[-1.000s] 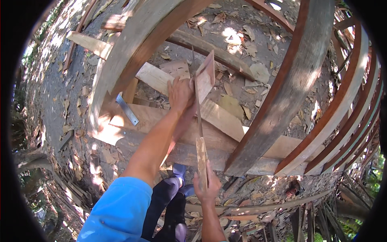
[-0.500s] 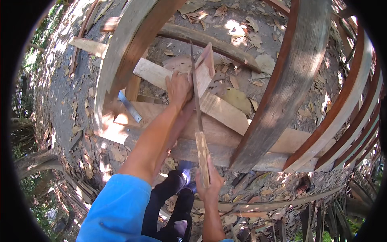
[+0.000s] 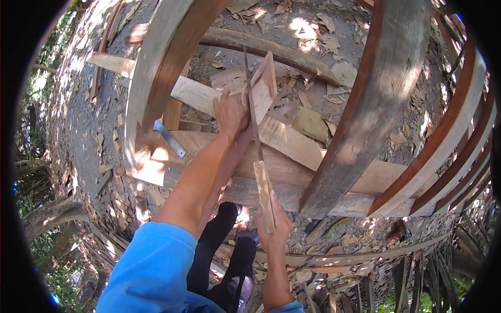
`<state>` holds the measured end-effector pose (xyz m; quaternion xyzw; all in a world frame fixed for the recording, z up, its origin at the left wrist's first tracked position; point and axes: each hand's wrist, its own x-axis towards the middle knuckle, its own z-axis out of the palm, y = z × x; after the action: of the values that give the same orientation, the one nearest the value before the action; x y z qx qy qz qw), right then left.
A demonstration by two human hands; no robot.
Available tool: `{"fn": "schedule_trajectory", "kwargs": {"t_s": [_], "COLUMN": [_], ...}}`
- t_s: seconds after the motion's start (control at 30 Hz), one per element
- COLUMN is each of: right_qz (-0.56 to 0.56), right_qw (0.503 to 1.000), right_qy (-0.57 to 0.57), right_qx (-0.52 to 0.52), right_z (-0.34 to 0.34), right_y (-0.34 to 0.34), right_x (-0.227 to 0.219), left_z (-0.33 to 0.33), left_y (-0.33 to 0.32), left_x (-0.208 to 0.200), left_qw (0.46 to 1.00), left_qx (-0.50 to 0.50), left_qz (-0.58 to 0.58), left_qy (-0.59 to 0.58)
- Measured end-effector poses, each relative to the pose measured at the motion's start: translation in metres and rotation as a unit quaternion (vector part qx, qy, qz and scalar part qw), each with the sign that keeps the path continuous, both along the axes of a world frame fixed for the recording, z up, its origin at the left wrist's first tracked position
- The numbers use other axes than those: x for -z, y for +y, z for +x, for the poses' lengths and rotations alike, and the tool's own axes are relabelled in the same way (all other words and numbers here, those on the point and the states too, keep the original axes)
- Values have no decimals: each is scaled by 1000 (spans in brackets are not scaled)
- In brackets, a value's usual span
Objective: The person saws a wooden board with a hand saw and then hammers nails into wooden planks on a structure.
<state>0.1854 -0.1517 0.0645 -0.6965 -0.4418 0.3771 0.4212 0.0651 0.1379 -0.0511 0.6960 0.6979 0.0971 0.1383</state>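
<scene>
My right hand (image 3: 275, 224) is closed round the wooden handle (image 3: 264, 195) of a handsaw. Its narrow dark blade (image 3: 254, 117), seen almost edge-on, points away from me and crosses a reddish board (image 3: 265, 86). Just left of the blade, my left hand (image 3: 231, 112) grips that board, fingers bent over it. The board slants up to the right, and its nearer part runs under my left forearm. Beneath it lies a pale plank (image 3: 289, 141), set crosswise in a timber frame. How deep the blade sits in the wood is hidden.
A thick frame beam (image 3: 162, 78) rises on the left, another (image 3: 373, 109) on the right, with several curved-looking slats beyond. A metal square's blade (image 3: 169, 139) lies on the lower timber. Another beam (image 3: 271, 52) rests on leaf-strewn ground. Sticks lie behind my feet.
My right hand and the saw have slid a little forward, away from me. The left hand stays on the board. My legs and feet have shifted slightly.
</scene>
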Motion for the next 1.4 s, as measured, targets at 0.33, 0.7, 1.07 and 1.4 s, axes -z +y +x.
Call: {"fn": "schedule_trajectory", "kwargs": {"t_s": [0.33,0.7,1.07,1.4], "right_qz": [5,-1,8,-8], "right_qw": [1000,999,999,998], "right_qy": [5,4,4,48], "right_qx": [-20,-37,-32,-41], "right_z": [-8,-13,-16,-5], "right_y": [24,38,19,96], "right_x": [14,19,25,24], "left_z": [-4,-19,-18,-19], "left_y": [-4,1,-2,-1], "left_x": [4,14,20,31], "left_qw": [998,997,996,996], "left_qx": [29,16,32,31], "left_qz": [53,79,88,79], "left_qy": [23,3,5,7]}}
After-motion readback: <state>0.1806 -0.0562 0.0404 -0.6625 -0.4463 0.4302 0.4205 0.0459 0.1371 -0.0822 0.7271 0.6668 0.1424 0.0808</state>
